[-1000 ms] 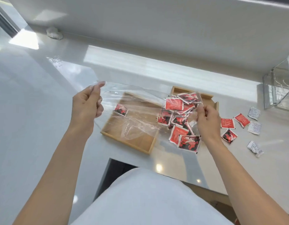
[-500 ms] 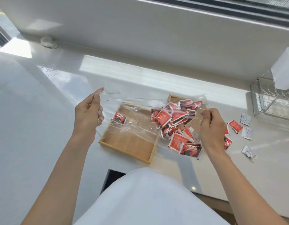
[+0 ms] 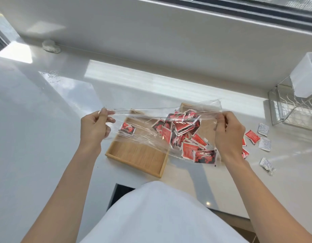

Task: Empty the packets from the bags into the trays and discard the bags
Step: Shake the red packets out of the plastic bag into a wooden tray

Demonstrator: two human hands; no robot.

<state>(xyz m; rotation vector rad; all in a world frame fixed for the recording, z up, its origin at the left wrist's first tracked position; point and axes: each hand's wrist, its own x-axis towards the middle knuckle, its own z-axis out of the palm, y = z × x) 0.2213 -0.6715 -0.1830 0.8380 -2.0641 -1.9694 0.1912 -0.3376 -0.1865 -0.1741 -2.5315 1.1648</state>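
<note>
**Red packets, clear bag, pale wood**

The bag (image 3: 151,120) is clear and colourless, with white glints along its creases. The packets (image 3: 185,130) inside it are red, with black patches and thin white swirls. The tray (image 3: 139,155) is light tan wood with a fine grain. On the glossy white counter (image 3: 37,137) lie loose red packets (image 3: 252,136) and white packets (image 3: 264,143) with what looks like grey print.

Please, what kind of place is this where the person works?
Probably a home kitchen, or a similar indoor counter by a window. The glossy white countertop runs under a window sill, and a wire dish rack holding a white container stands at the right.
</note>
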